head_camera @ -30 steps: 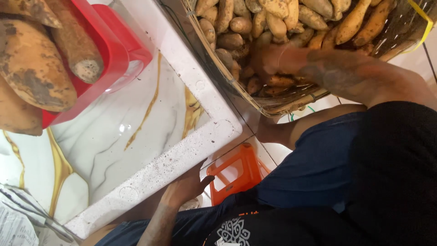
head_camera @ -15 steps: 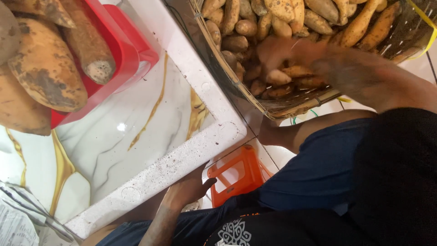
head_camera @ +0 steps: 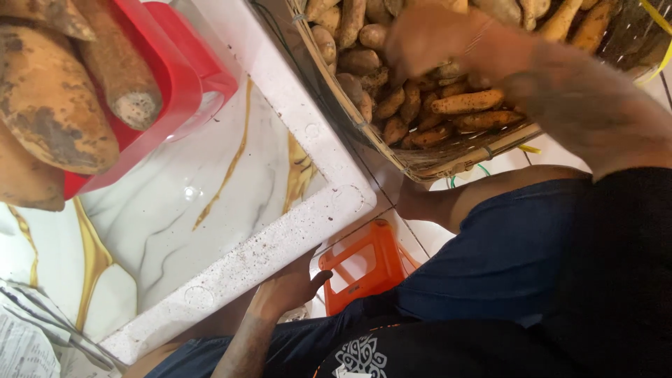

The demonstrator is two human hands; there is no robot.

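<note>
right hand: right hand [head_camera: 427,38] is up in the woven cane basket [head_camera: 448,157], on top of the heap of small brown-orange sweet potatoes [head_camera: 420,112]; blurred, fingers curled down into the tubers, cannot tell if it is closed on one or just touching
right arm: bare forearm runs from right side of view up-left into basket, black sleeve at the right edge
left hand: left hand [head_camera: 287,290] low in view, fingers loosely together, pressed against the underside of the bench edge, thumb sticking out to the right; holds nothing
sweet potatoes: packed in the basket, mostly lying lengthwise, one long orange tuber [head_camera: 467,102] just below the right hand, touching the tubers around it
basket: sits beyond the far side of the bench corner, tilted toward the camera, rim near the white bench border; yellow strap [head_camera: 656,49] at its right edge
bench: white marble-look bench with gold veins [head_camera: 231,182], wide white rim speckled with dirt crumbs
tray: red plastic tray [head_camera: 185,84] on the bench, top left, with large dirt-covered sweet potatoes [head_camera: 52,105] piled on it, one long tuber pointing down-right over the tray edge
stool: small orange plastic stool [head_camera: 364,262] on the tiled floor, just right of the left hand, partly behind the knee
clothing: blue shorts [head_camera: 504,259] over the thigh, dark shirt with white print at bottom
paper: newspaper [head_camera: 28,336] on the bench, bottom left corner
</note>
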